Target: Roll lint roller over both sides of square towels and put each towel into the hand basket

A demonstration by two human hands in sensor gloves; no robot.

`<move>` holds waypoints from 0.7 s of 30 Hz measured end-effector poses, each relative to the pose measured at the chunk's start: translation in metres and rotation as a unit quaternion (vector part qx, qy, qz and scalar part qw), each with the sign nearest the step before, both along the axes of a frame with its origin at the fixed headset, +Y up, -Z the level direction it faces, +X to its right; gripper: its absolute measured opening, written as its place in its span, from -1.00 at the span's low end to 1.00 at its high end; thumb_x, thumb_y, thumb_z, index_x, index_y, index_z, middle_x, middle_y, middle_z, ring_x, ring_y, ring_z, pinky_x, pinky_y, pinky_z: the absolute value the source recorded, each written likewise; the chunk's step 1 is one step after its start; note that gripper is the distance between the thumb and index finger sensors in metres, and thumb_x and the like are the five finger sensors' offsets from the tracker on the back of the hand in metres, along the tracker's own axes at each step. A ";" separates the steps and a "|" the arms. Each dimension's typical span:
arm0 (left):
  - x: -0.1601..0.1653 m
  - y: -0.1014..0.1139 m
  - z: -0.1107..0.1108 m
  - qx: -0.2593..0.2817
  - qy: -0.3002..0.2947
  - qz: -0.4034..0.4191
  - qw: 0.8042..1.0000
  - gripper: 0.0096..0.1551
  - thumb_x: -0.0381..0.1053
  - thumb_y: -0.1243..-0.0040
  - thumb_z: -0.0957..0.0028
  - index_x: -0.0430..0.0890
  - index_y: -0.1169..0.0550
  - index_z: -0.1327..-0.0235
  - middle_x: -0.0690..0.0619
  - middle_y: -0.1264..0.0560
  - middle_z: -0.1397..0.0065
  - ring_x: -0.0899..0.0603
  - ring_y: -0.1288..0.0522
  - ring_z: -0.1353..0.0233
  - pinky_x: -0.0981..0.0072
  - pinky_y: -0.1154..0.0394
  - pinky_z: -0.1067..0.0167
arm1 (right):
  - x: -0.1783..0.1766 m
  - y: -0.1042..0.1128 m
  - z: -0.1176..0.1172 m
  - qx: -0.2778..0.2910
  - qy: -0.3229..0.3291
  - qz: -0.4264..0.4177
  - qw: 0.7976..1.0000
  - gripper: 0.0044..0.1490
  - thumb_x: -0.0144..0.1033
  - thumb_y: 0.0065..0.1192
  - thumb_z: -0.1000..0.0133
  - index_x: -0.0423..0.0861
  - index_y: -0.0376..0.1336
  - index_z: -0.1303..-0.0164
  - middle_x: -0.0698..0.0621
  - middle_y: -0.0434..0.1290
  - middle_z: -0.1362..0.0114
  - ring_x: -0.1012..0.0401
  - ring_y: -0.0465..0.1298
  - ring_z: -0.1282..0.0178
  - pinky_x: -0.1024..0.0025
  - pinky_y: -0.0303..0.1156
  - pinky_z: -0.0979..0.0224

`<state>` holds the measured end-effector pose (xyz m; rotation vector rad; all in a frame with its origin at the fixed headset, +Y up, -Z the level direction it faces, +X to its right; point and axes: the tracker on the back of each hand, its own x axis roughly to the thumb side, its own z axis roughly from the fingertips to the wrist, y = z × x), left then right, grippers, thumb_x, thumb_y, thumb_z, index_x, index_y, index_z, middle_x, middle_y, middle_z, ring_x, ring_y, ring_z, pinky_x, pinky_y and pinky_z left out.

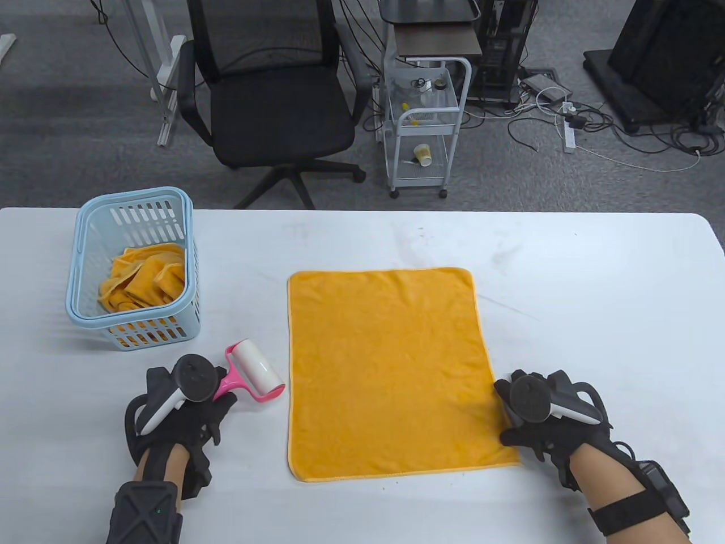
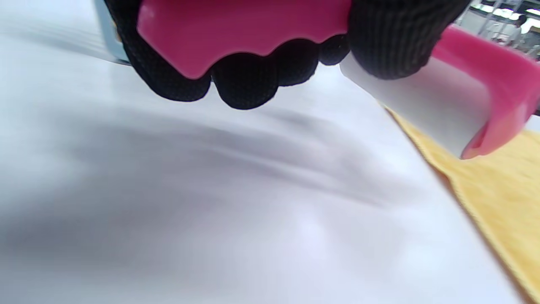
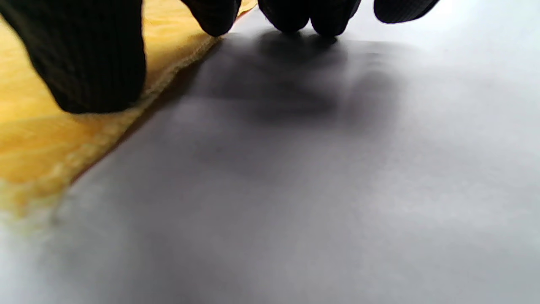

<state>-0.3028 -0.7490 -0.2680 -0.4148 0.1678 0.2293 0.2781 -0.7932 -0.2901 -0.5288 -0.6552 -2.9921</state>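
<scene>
An orange square towel (image 1: 385,374) lies flat in the middle of the white table. My left hand (image 1: 187,405) grips the pink handle of the lint roller (image 1: 255,371), whose white roll sits just left of the towel's left edge. In the left wrist view my fingers (image 2: 244,80) curl round the pink handle (image 2: 236,29), with the white roll (image 2: 426,105) beside the towel (image 2: 498,185). My right hand (image 1: 529,411) rests on the towel's near right corner. In the right wrist view the thumb (image 3: 93,63) presses the towel (image 3: 38,139) and the other fingertips (image 3: 308,19) touch the table.
A light blue hand basket (image 1: 133,266) stands at the left of the table with orange towels crumpled inside. Beyond the far edge are a black office chair (image 1: 272,96) and a white trolley (image 1: 425,124).
</scene>
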 end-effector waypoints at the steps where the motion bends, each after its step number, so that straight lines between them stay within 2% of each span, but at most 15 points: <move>1: -0.007 -0.002 0.000 0.000 0.012 -0.008 1.000 -0.36 0.21 -0.09 -0.09 0.21 -0.21 -0.43 0.07 -0.32 -0.52 -0.20 -0.49 -0.43 -0.24 -0.42 -0.41 | 0.000 0.000 0.000 0.000 0.000 0.000 1.000 0.22 0.24 0.39 -0.01 -0.03 -0.11 -0.71 -0.30 -0.07 -0.72 -0.32 0.01 -0.66 -0.43 0.08 -0.49; 5: -0.026 -0.016 0.000 -0.010 0.047 -0.033 0.998 -0.37 0.19 -0.08 -0.11 0.20 -0.22 -0.45 0.00 -0.19 -0.68 -0.32 -0.31 -0.63 -0.34 -0.28 -0.47 | 0.000 0.000 0.000 -0.001 0.000 -0.001 1.000 0.21 0.24 0.39 -0.01 -0.03 -0.11 -0.71 -0.30 -0.07 -0.72 -0.32 0.01 -0.66 -0.43 0.08 -0.49; 10: -0.040 -0.036 0.002 -0.043 0.082 -0.086 0.992 -0.33 0.16 -0.14 -0.11 0.13 -0.26 -0.50 -0.08 -0.12 -0.73 -0.41 -0.19 -0.67 -0.38 -0.22 -0.47 | 0.001 0.000 0.000 -0.003 -0.001 -0.004 1.000 0.21 0.24 0.39 -0.01 -0.04 -0.11 -0.71 -0.30 -0.08 -0.72 -0.32 0.00 -0.66 -0.43 0.08 -0.49; 12: -0.042 -0.036 0.003 -0.041 0.085 -0.099 0.991 -0.28 0.17 -0.14 -0.10 0.10 -0.21 -0.53 -0.10 -0.10 -0.73 -0.41 -0.19 -0.67 -0.38 -0.22 -0.47 | 0.001 0.000 0.000 -0.003 -0.002 -0.006 1.000 0.22 0.24 0.39 -0.01 -0.04 -0.11 -0.71 -0.30 -0.08 -0.72 -0.32 0.00 -0.66 -0.43 0.08 -0.50; 16: -0.032 -0.016 0.009 -0.015 0.063 -0.108 0.992 -0.14 0.21 -0.21 -0.06 0.05 -0.13 -0.57 -0.16 -0.02 -0.73 -0.46 -0.13 -0.66 -0.40 -0.20 -0.46 | 0.003 0.000 0.000 -0.003 -0.002 -0.028 1.000 0.20 0.24 0.38 -0.01 -0.04 -0.10 -0.70 -0.30 -0.08 -0.72 -0.33 -0.01 -0.66 -0.42 0.08 -0.50; 19: -0.008 0.008 0.017 0.041 0.008 -0.122 0.992 -0.11 0.25 -0.23 -0.04 0.07 -0.13 -0.58 -0.18 0.04 -0.74 -0.47 -0.08 -0.67 -0.41 -0.17 -0.46 | 0.006 0.006 0.000 -0.014 -0.003 -0.066 0.998 0.20 0.20 0.42 -0.01 -0.05 -0.09 -0.70 -0.29 -0.07 -0.72 -0.32 0.00 -0.67 -0.42 0.08 -0.50; 21: 0.017 0.023 0.024 0.079 -0.052 -0.120 0.988 -0.13 0.27 -0.24 -0.03 0.11 -0.18 -0.56 -0.16 0.03 -0.75 -0.46 -0.08 -0.67 -0.42 -0.16 -0.47 | 0.007 0.014 0.001 -0.002 -0.002 -0.086 0.996 0.17 0.14 0.46 -0.01 -0.05 -0.05 -0.69 -0.28 -0.04 -0.71 -0.31 0.03 -0.66 -0.42 0.09 -0.50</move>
